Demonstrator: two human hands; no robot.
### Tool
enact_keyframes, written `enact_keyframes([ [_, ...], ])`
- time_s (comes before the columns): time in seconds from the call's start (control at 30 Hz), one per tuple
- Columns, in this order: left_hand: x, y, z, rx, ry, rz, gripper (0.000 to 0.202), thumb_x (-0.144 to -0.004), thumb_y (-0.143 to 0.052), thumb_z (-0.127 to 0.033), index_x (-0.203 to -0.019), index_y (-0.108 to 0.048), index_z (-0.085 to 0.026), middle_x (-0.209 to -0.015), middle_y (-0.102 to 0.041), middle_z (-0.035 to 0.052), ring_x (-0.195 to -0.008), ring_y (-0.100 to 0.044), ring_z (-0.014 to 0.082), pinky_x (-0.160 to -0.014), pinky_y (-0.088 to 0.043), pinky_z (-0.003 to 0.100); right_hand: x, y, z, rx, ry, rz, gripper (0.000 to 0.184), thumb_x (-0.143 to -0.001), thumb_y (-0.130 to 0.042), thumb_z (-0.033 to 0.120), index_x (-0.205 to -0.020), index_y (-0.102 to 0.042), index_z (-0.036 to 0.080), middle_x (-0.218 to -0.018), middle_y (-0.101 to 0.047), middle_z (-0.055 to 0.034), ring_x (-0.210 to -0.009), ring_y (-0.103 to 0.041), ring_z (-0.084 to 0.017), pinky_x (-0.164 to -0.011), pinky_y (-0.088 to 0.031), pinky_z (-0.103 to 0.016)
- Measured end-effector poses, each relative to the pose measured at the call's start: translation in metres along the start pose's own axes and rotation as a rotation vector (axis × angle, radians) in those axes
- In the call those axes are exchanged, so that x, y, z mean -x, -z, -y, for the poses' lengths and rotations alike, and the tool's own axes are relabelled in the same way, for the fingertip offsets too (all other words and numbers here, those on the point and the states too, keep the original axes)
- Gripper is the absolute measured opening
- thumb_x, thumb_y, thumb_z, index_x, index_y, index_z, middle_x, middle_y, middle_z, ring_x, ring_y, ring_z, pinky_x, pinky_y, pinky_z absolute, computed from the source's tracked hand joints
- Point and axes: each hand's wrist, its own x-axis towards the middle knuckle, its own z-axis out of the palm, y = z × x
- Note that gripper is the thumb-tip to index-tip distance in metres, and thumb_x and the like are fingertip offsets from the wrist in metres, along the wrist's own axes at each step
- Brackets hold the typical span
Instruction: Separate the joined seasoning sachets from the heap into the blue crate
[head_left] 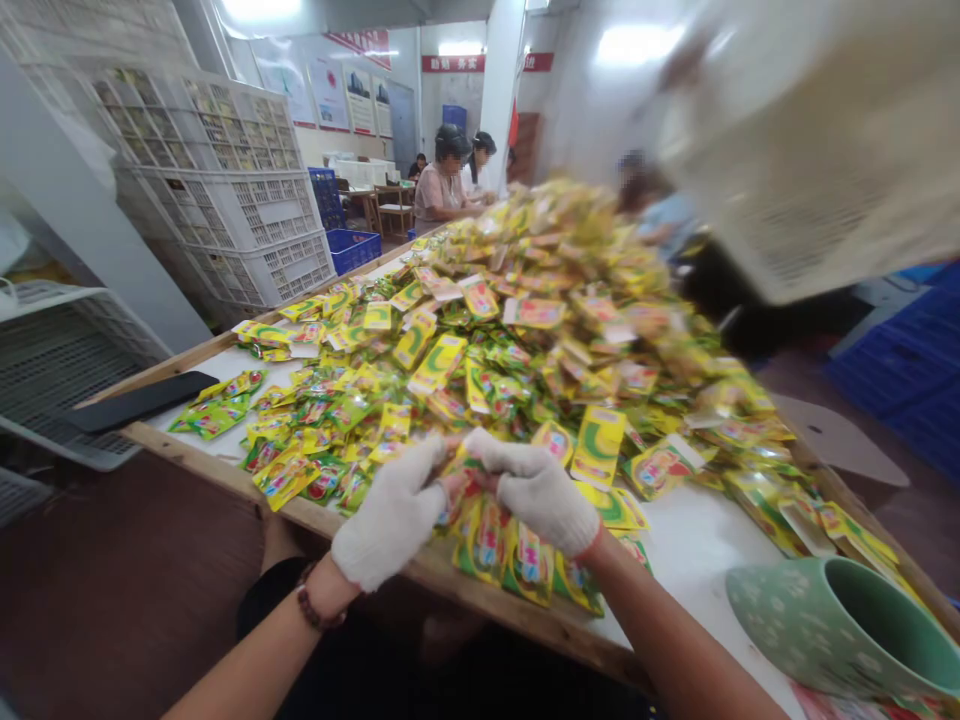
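My left hand (397, 520) and my right hand (541, 492) both wear white gloves with bare fingertips and meet at the table's front edge. Their fingers close around a small candy-type packet (472, 478), partly hidden by the gloves and blurred. Just beneath them, several yellow-green packets (525, 560) lie in an overlapping row along the wooden edge. Beyond my hands rises a big heap of similar packets (450, 350), some with yellow card pieces showing. A flat yellow packet (598, 445) lies beside my right hand.
A green flowered container (832, 620) stands at the right front. At the left edge lies a dark flat phone-like object (142, 400). White crates (240, 205) are stacked on the left. A blurred pale crate (817, 160) hangs tilted at upper right. Co-workers (442, 185) sit behind the heap.
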Motion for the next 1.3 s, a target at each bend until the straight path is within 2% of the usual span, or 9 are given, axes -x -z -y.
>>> enact_keyframes([
  [0.07, -0.002, 0.001, -0.002, 0.31, 0.085, -0.056, 0.029, -0.084, -0.057, -0.03, -0.11, -0.048, -0.022, -0.098, -0.066, 0.0045, -0.081, -0.064, 0.0172, -0.071, -0.053, 0.03, 0.0, -0.006, -0.001, 0.019, 0.086, -0.193, 0.008, -0.075, -0.06, 0.025, -0.081, -0.059, 0.02, -0.077, -0.06, -0.0008, -0.069, -0.058, -0.015, -0.064, -0.049, -0.027],
  [0.13, -0.002, -0.001, -0.003, 0.496, 0.118, -0.144, 0.041, -0.079, -0.064, -0.031, -0.113, -0.043, -0.021, -0.101, -0.066, 0.0052, -0.076, -0.064, 0.0157, -0.067, -0.053, 0.029, 0.0, -0.011, -0.002, -0.061, 0.07, -0.287, 0.024, -0.075, -0.062, 0.027, -0.098, -0.056, 0.021, -0.081, -0.061, -0.0014, -0.073, -0.059, -0.016, -0.068, -0.049, -0.028],
  [0.23, -0.001, -0.004, -0.002, 0.557, 0.12, -0.169, 0.049, -0.075, -0.069, -0.03, -0.118, -0.046, -0.021, -0.105, -0.066, 0.0061, -0.076, -0.064, 0.0155, -0.066, -0.054, 0.028, 0.001, -0.014, -0.003, -0.203, 0.01, -0.225, 0.028, -0.076, -0.064, 0.032, -0.099, -0.054, 0.021, -0.081, -0.06, -0.0006, -0.068, -0.056, -0.014, -0.062, -0.047, -0.026],
  [0.43, 0.001, 0.003, 0.001, 0.509, 0.133, -0.076, 0.029, -0.072, -0.072, -0.028, -0.093, -0.056, -0.018, -0.086, -0.066, 0.0017, -0.071, -0.061, 0.0127, -0.063, -0.05, 0.023, 0.002, -0.01, 0.002, -0.184, -0.03, -0.042, 0.016, -0.075, -0.064, 0.029, -0.084, -0.066, 0.017, -0.076, -0.063, -0.0001, -0.066, -0.053, -0.012, -0.06, -0.044, -0.024],
  [0.53, 0.002, 0.008, 0.004, 0.603, 0.136, -0.084, 0.043, -0.069, -0.076, -0.031, -0.103, -0.054, -0.019, -0.092, -0.065, 0.0027, -0.077, -0.062, 0.0147, -0.066, -0.05, 0.025, 0.004, -0.01, 0.007, -0.265, -0.082, -0.068, 0.019, -0.073, -0.067, 0.034, -0.078, -0.064, 0.017, -0.068, -0.061, 0.001, -0.059, -0.053, -0.012, -0.054, -0.045, -0.024],
  [0.67, 0.005, 0.005, 0.006, 0.732, 0.204, 0.167, 0.067, -0.065, -0.08, -0.03, -0.124, -0.049, -0.02, -0.112, -0.064, 0.0087, -0.095, -0.063, 0.0232, -0.079, -0.051, 0.032, 0.005, -0.013, 0.009, -0.261, 0.005, -0.152, 0.02, -0.072, -0.069, 0.034, -0.079, -0.06, 0.018, -0.072, -0.059, 0.001, -0.065, -0.056, -0.013, -0.06, -0.048, -0.025],
  [0.83, 0.007, -0.002, 0.007, 0.723, 0.25, 0.281, 0.067, -0.068, -0.078, -0.027, -0.129, -0.05, -0.02, -0.114, -0.064, 0.0082, -0.098, -0.062, 0.0226, -0.077, -0.05, 0.027, 0.005, -0.012, 0.002, -0.325, 0.055, -0.118, 0.057, -0.072, -0.073, 0.037, -0.122, -0.052, 0.023, -0.105, -0.064, -0.0051, -0.09, -0.062, -0.02, -0.081, -0.053, -0.034],
  [1.03, 0.007, 0.0, 0.011, 0.659, 0.272, 0.24, 0.074, -0.069, -0.076, -0.03, -0.136, -0.044, -0.023, -0.101, -0.068, 0.0044, -0.083, -0.064, 0.0175, -0.073, -0.051, 0.026, 0.01, -0.011, 0.0, -0.151, 0.162, 0.006, 0.04, -0.086, -0.055, 0.049, -0.112, -0.068, 0.021, -0.111, -0.067, -0.006, -0.108, -0.059, -0.026, -0.098, -0.046, -0.044],
  [1.3, 0.007, 0.006, 0.005, 0.414, 0.241, 0.23, 0.088, -0.062, -0.08, -0.028, -0.14, -0.04, -0.021, -0.112, -0.066, 0.0074, -0.088, -0.063, 0.0212, -0.073, -0.05, 0.027, 0.005, -0.01, 0.006, -0.262, 0.016, 0.001, 0.033, -0.082, -0.064, 0.04, -0.105, -0.073, 0.019, -0.1, -0.072, -0.0051, -0.098, -0.064, -0.024, -0.087, -0.052, -0.035],
])
